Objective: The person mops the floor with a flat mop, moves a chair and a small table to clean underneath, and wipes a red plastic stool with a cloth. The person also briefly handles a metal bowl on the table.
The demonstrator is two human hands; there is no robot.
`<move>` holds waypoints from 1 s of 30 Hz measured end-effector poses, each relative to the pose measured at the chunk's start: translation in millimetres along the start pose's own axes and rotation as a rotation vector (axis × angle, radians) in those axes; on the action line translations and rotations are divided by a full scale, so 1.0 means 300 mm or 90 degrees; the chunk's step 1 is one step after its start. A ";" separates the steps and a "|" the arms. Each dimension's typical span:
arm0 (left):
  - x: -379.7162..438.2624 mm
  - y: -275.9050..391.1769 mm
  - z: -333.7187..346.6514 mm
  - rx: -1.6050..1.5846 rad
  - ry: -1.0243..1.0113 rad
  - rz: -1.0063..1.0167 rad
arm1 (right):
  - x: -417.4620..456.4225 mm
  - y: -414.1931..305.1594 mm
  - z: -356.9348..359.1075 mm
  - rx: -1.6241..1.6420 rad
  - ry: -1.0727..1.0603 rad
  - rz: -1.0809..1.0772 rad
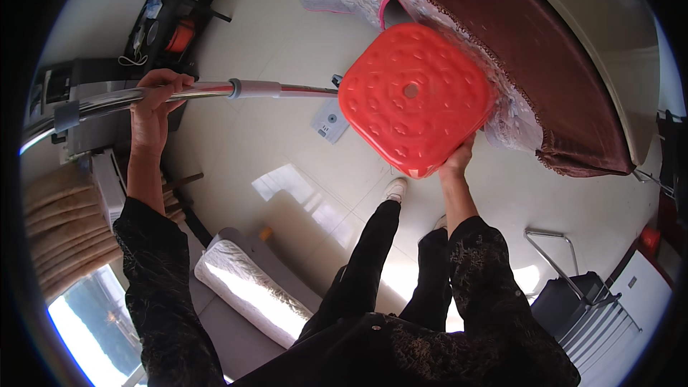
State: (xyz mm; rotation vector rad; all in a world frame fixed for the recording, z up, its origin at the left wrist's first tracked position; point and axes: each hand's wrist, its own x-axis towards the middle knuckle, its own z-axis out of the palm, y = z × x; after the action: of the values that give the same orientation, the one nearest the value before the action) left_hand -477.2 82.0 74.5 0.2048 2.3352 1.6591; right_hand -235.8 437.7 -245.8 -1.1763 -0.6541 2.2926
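My left hand (156, 99) is closed around a shiny metal pole (207, 90) with grey collars, which reaches from the left rim toward the middle. My right hand (458, 158) grips the near edge of a red plastic stool (424, 102), whose square, rounded seat with a central hole faces up. The stool's legs are hidden below the seat. The pole's far end passes out of sight at the seat's left edge. Just left of the stool, a grey flat object (331, 121) with a round mark lies on the tiled floor, perhaps part of a floor tool.
A table with a dark red cloth (570, 80) over a floral one stands at the upper right. A black shelf unit (156, 27) is at upper left. Below are a grey sofa (236, 328) with a white cushion (252, 290) and, at lower right, a metal-framed chair (570, 285).
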 end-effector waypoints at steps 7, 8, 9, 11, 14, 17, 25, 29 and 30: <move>0.004 0.028 0.042 -0.008 -0.045 0.012 | -0.491 0.065 -0.032 -0.148 0.090 -0.030; 0.007 0.030 0.054 -0.007 -0.050 0.020 | -0.549 0.034 -0.096 -0.145 0.076 -0.011; 0.003 0.049 0.075 -0.005 -0.053 0.026 | -0.597 -0.003 -0.160 -0.141 0.062 0.009; -0.004 0.070 0.155 -0.013 -0.052 0.041 | -0.743 -0.154 -0.150 -0.110 0.061 0.025; -0.045 0.083 0.281 -0.124 -0.010 0.102 | -0.877 -0.300 -0.284 -0.308 0.098 -0.043; -0.105 0.108 0.421 -0.204 0.026 0.131 | -0.964 -0.411 -0.410 -0.219 0.170 -0.032; -0.218 0.524 0.375 -0.261 -0.113 0.224 | -1.251 -0.656 -0.575 -0.189 0.286 -0.151; -0.273 0.614 0.393 -0.243 -0.229 0.211 | -1.329 -0.728 -0.724 -0.126 0.257 -0.189; -0.281 0.607 0.390 -0.232 -0.283 0.210 | -1.338 -0.740 -0.746 -0.131 0.315 -0.201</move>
State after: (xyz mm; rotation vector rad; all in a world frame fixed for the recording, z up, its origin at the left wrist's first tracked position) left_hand -369.2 225.9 221.3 0.8243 1.7076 1.9109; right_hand 201.4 409.3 15.9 -1.5383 -0.8225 1.6181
